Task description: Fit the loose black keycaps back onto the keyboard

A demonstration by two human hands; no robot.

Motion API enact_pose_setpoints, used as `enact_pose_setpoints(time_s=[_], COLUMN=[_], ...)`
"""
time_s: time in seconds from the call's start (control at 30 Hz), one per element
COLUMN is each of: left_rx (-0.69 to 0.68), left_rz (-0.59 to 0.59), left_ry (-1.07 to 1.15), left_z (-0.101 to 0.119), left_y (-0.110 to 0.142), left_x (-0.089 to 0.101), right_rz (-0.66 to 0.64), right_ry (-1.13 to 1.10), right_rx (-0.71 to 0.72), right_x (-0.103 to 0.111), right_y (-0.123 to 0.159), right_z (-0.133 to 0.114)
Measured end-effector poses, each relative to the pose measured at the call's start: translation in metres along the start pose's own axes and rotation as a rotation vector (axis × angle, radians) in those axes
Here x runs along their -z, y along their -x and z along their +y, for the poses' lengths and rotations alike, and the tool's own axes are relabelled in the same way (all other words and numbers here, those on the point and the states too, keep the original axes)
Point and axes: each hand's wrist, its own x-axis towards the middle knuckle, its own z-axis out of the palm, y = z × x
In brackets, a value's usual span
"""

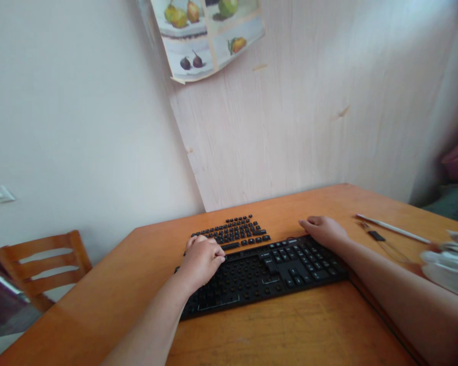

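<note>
A black keyboard [248, 277] lies on the table. Its left and middle part is bare of keycaps, with the sockets showing, while keys still sit on the right part. My left hand [204, 259] is over the upper left of the keyboard, thumb and fingers pinched together; whatever is at the fingertips is too small and dark to make out. Loose black keycaps [234, 232] lie in rows behind the keyboard. My right hand [325, 233] rests at the keyboard's far right corner with its fingers curled in, and no object shows in it.
The wooden table [275, 325] stands against a wall with a fruit picture [191, 40]. On the right lie a white stick-like pen [393, 229], a wire tool with a dark middle [376, 236] and crumpled white plastic [450, 264]. A wooden chair [46, 264] stands at left.
</note>
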Motion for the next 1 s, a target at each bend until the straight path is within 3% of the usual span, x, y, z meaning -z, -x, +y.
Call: enact_pose_setpoints(time_s=[1.0], left_rx=[-0.028], left_rz=[-0.038], left_ry=[-0.068], left_z=[0.013], left_y=[-0.002], left_x=[0.007], right_rz=[-0.005], right_ry=[0.022], right_rx=[-0.01], right_x=[0.002], right_y=[0.002], right_z=[-0.002])
